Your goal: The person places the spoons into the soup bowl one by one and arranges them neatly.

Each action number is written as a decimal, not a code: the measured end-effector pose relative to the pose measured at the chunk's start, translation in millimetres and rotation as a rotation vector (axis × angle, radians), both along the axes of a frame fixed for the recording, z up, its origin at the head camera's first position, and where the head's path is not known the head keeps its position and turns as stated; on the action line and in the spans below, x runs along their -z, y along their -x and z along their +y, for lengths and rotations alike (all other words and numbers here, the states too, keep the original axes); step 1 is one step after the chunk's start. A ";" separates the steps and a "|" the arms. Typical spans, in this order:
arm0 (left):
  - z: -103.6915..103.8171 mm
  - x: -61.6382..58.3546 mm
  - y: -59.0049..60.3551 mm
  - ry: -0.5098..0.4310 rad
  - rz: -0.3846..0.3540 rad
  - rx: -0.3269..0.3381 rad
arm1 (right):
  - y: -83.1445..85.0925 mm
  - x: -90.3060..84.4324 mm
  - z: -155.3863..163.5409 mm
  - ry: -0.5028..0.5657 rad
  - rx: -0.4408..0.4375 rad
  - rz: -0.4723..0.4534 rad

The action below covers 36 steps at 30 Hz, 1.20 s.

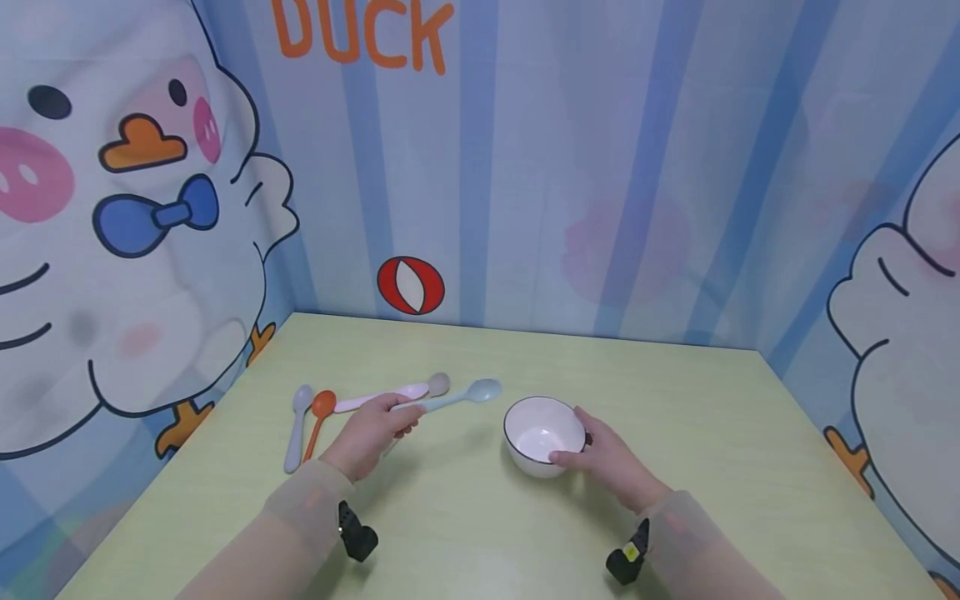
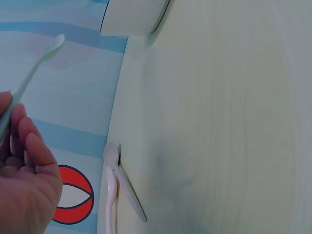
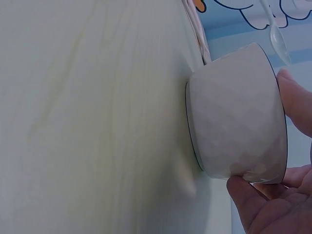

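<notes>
Your left hand [image 1: 369, 433] pinches the handle of a pale blue spoon [image 1: 457, 397], fingers curled round the stem, and holds it lifted above the tabletop [image 1: 465, 533] with its bowl end pointing toward the white bowl [image 1: 543, 435]. In the left wrist view the spoon [image 2: 34, 68] runs up and away from your fingers [image 2: 29, 146], clear of the surface, its tip near the wall panel.

Your right hand [image 1: 611, 462] grips the white bowl from its right side, thumb on the near rim and fingers round the far wall. The bowl stands upright on the tabletop, roughly at its middle, slightly toward the far edge. The right wrist view shows the bowl [image 3: 236, 124] flat on its base, with your thumb [image 3: 295, 100] and fingers [image 3: 258, 204] pressed to its textured outer wall just under the dark-lined rim.

Toward the far left part of the tabletop lie other spoons: a pink spoon [image 1: 378, 397] and a beige spoon [image 1: 437, 384] just behind your left hand, and an orange spoon [image 1: 318, 417] touching or just beside a lavender-grey spoon [image 1: 297, 425], nearer the left edge. The pink spoon [image 2: 111, 195] also shows in the left wrist view, lying close to the far edge beside another spoon's handle.
</notes>
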State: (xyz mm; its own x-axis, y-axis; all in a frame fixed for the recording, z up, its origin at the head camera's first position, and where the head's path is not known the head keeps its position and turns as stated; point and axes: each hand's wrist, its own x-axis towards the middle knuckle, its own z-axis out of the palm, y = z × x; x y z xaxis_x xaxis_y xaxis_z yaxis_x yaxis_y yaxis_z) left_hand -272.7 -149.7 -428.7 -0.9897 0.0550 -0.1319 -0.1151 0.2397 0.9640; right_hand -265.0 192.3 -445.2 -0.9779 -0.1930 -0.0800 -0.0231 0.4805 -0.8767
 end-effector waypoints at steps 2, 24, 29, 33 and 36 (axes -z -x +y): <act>0.3 -1.0 -0.2 -0.024 0.005 -0.015 | -0.4 0.0 -1.4 0.001 -0.002 0.002; 8.2 -9.2 5.1 -0.242 0.092 -0.056 | 1.0 9.6 -20.1 0.041 -0.040 0.032; 12.9 -12.8 7.5 -0.279 0.098 -0.052 | -0.7 7.6 -25.1 0.051 -0.044 0.024; 19.8 -17.7 8.4 -0.314 0.095 -0.050 | -0.7 9.0 -28.8 0.036 -0.049 0.023; 26.7 -21.1 10.5 -0.316 0.100 -0.062 | -0.5 10.8 -31.5 0.026 -0.053 0.021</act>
